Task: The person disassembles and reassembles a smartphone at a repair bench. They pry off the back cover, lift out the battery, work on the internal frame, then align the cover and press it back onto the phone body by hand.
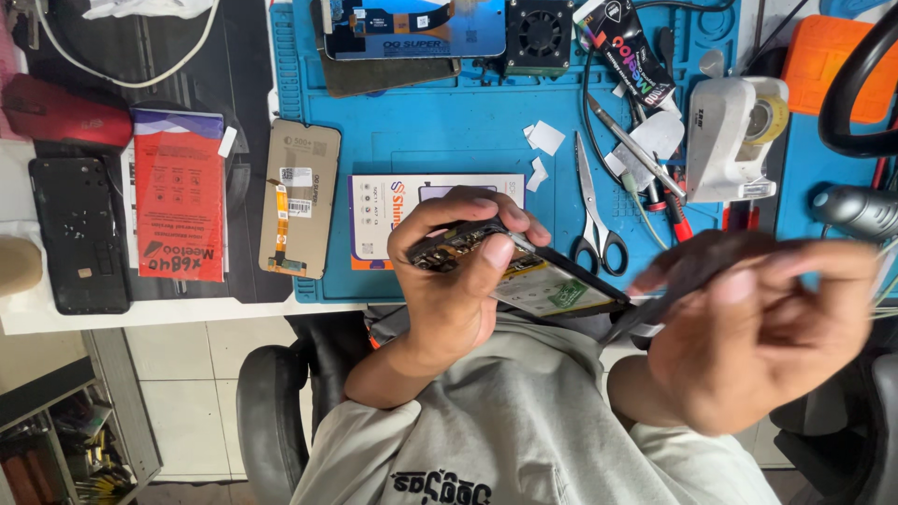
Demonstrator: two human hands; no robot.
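A: What does the left hand [454, 281] have?

B: An opened phone [524, 271], back cover off, with its black frame and a pale battery showing. The grip is closed on the phone's upper end, thumb over the near edge, fingers curled round the far side. The phone is held in the air above the person's lap, just in front of the desk [187, 313] edge, tilted down toward the right.

A: And the right hand [758, 337]?

B: Blurred. It sits near the phone's lower end, fingers curled, and seems to pinch a thin dark tool [645, 318] whose tip points at the phone. I cannot tell how firm that grip is, or whether the tip touches.

A: What lies beyond?

B: A blue work mat [449, 140] on the desk. On it, right behind the left hand, is a flat white box [393, 201]. Scissors [594, 210] lie just to the right of it, tweezers [636, 150] further right, then a white tape dispenser [734, 136]. A loose screen panel [299, 198] with a ribbon cable lies across the mat's left edge. Left of that are a red packet [180, 192] and a black phone back cover [78, 234].
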